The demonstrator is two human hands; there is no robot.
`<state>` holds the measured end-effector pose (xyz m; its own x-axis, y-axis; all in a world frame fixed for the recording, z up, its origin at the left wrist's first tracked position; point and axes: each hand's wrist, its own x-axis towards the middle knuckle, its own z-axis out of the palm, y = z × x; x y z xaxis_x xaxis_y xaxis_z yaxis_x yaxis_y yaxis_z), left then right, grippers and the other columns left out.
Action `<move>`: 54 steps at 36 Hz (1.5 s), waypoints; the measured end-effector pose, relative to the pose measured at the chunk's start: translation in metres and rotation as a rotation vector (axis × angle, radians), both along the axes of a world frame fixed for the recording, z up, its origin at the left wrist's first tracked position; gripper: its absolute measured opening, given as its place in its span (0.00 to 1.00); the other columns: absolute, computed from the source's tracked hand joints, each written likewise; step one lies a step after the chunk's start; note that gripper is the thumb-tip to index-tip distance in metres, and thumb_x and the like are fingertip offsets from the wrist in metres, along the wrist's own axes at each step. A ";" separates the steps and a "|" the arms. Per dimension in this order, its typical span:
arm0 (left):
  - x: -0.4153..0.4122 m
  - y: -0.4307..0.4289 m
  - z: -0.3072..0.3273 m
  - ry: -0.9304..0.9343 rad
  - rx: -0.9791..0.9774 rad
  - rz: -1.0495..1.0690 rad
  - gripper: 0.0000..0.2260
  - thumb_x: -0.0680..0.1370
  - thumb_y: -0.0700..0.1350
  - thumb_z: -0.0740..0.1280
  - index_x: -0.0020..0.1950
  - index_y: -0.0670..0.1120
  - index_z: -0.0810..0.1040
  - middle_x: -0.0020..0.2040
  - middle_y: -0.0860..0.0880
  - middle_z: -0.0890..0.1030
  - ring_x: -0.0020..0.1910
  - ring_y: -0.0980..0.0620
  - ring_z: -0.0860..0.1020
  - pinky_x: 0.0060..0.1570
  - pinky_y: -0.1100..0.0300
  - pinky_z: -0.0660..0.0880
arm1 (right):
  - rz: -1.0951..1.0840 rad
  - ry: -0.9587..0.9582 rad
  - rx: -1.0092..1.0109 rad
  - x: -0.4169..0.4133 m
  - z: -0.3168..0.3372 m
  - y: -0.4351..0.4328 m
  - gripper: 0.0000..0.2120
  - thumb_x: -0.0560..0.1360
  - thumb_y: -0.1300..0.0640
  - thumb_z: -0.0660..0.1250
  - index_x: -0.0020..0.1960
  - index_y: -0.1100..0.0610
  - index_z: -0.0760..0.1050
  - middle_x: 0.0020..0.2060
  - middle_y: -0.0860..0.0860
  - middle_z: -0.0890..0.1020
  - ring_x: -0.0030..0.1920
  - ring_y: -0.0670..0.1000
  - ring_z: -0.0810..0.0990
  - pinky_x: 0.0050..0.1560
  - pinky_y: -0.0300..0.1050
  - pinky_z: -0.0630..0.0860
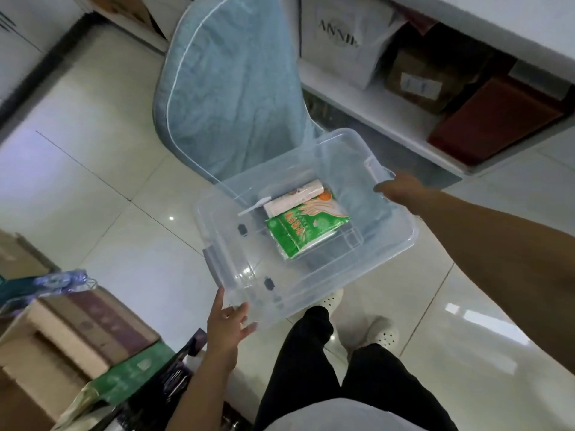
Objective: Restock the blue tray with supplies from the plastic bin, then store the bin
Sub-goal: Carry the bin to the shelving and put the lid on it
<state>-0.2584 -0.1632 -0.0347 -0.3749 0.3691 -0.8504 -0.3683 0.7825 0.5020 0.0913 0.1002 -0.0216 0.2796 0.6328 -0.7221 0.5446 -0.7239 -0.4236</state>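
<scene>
Bin [236, 262]: clear plastic, no lid, tilted, held between both hands above the tiled floor [93, 181] and against the front of the chair [230, 88]. Blue of the chair shows through the bin's far side; cannot tell whether the bin rests on the seat.

Left hand [228, 318]: grasping the near corner of the bin, fingers curled onto the rim.

Right hand [399, 188]: grasping the far right rim, thumb pointing along it, fingers mostly hidden behind the rim.

Inside the bin: green packet [298, 231] lying flat near the middle, white box [292, 199] touching its far edge, partly on top.

Shelf [373, 110] to the right of the chair: white bag [345, 35], brown and dark red boxes beside it.

Stacked cartons [62, 337] on the floor at left. White shoes [382, 334] below the bin.
</scene>
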 end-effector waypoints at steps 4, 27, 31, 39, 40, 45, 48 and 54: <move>-0.016 -0.006 -0.002 0.056 -0.043 -0.121 0.40 0.75 0.24 0.66 0.80 0.51 0.58 0.38 0.41 0.73 0.36 0.47 0.73 0.30 0.57 0.82 | -0.003 0.062 -0.097 -0.007 -0.018 -0.006 0.37 0.72 0.56 0.74 0.76 0.60 0.61 0.71 0.60 0.70 0.67 0.62 0.72 0.67 0.58 0.72; 0.048 0.127 0.034 -0.045 -0.128 -0.340 0.10 0.77 0.53 0.65 0.52 0.49 0.78 0.51 0.47 0.76 0.47 0.46 0.74 0.46 0.53 0.71 | -0.623 0.282 -0.202 0.133 0.046 -0.187 0.18 0.73 0.46 0.70 0.56 0.58 0.76 0.48 0.57 0.80 0.50 0.57 0.78 0.62 0.55 0.72; 0.129 0.165 0.031 -0.082 -0.147 -0.635 0.21 0.76 0.55 0.64 0.66 0.47 0.76 0.67 0.44 0.75 0.65 0.41 0.73 0.70 0.40 0.64 | -0.818 0.272 -0.207 0.195 0.072 -0.260 0.19 0.74 0.44 0.68 0.55 0.59 0.75 0.47 0.57 0.78 0.47 0.56 0.76 0.53 0.50 0.71; 0.371 0.198 0.074 -0.200 -0.114 -1.234 0.20 0.74 0.55 0.63 0.32 0.43 0.86 0.28 0.43 0.83 0.23 0.46 0.81 0.27 0.58 0.79 | -1.318 0.267 -0.085 0.304 0.114 -0.434 0.21 0.73 0.43 0.68 0.52 0.62 0.77 0.42 0.58 0.81 0.45 0.57 0.78 0.53 0.52 0.75; 0.404 0.196 0.082 -0.197 -0.094 -1.313 0.21 0.74 0.55 0.63 0.31 0.43 0.85 0.27 0.43 0.82 0.22 0.47 0.80 0.26 0.60 0.77 | -1.384 0.280 -0.064 0.313 0.117 -0.455 0.22 0.72 0.43 0.69 0.52 0.62 0.77 0.42 0.58 0.81 0.45 0.57 0.79 0.54 0.52 0.75; 0.568 0.163 0.109 -0.063 0.003 -1.646 0.20 0.77 0.54 0.62 0.36 0.42 0.85 0.29 0.43 0.82 0.28 0.44 0.80 0.27 0.60 0.75 | -1.683 0.355 0.046 0.351 0.125 -0.551 0.25 0.72 0.43 0.70 0.55 0.65 0.78 0.49 0.62 0.82 0.49 0.60 0.80 0.54 0.54 0.77; 0.665 0.130 0.126 -0.024 0.012 -1.820 0.17 0.77 0.54 0.62 0.42 0.41 0.81 0.26 0.43 0.81 0.28 0.44 0.79 0.27 0.60 0.74 | -1.838 0.429 0.152 0.369 0.129 -0.602 0.22 0.72 0.44 0.70 0.54 0.62 0.78 0.47 0.60 0.82 0.48 0.59 0.81 0.51 0.54 0.79; 0.840 0.057 0.150 0.094 0.083 -2.190 0.20 0.77 0.55 0.62 0.55 0.39 0.76 0.32 0.38 0.79 0.36 0.39 0.77 0.42 0.53 0.75 | -2.089 0.496 0.348 0.400 0.130 -0.687 0.20 0.67 0.45 0.73 0.50 0.59 0.80 0.37 0.57 0.83 0.40 0.59 0.81 0.43 0.57 0.81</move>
